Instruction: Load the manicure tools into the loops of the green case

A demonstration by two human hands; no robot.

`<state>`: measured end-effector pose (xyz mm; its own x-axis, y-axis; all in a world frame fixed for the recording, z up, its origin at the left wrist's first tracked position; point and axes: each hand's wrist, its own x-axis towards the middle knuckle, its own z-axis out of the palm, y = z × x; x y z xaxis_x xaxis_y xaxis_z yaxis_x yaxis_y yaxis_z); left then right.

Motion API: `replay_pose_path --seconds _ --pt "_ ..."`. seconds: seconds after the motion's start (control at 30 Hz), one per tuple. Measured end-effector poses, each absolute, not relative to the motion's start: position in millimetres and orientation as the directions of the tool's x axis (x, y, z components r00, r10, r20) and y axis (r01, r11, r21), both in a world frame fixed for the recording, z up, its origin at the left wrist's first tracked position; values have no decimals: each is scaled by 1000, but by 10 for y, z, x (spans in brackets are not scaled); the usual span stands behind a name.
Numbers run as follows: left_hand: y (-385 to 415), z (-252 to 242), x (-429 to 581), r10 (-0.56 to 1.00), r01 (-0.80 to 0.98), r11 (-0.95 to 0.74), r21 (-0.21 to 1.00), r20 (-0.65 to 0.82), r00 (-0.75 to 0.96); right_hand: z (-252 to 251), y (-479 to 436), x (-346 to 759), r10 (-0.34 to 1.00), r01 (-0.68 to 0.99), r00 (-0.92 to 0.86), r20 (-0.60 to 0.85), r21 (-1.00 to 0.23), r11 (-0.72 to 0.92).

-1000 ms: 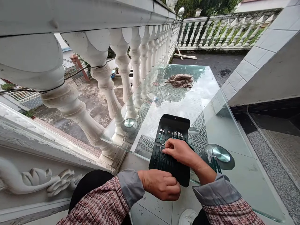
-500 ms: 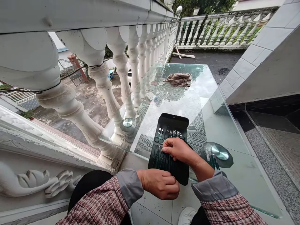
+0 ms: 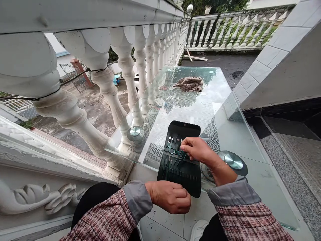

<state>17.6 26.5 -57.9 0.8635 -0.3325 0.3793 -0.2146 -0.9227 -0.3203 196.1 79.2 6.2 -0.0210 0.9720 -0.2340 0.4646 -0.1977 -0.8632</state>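
An open black manicure case [image 3: 181, 171] lies at the near edge of a glass table [image 3: 225, 134], with small scissors and several slim metal tools in its loops. My right hand [image 3: 198, 150] hovers over the case's middle, fingers pinched on a thin dark tool [image 3: 181, 157] that is partly lifted out of its loop. My left hand [image 3: 173, 196] is curled into a fist at the case's near edge, and holds its bottom corner.
A white stone balustrade [image 3: 105, 77] runs close along the table's left side. A crumpled brown cloth [image 3: 189, 83] lies at the table's far end. Round metal fittings [image 3: 135, 133] sit at the near corners. A tiled wall [image 3: 276, 67] rises on the right.
My right hand has moved up and away from the lower row of tools, drawing a thin tool out with it. My left hand has stayed put.
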Motion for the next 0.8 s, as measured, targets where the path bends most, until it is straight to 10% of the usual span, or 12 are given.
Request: replay_pose_path --seconds 0.33,0.8 --pt "277 -501 162 -301 -167 -932 -321 431 851 306 441 2889 966 274 162 -200 -932 -239" --pt "265 -483 191 -287 -143 -929 -341 422 860 2 356 3034 941 776 149 -304 -554 -301"
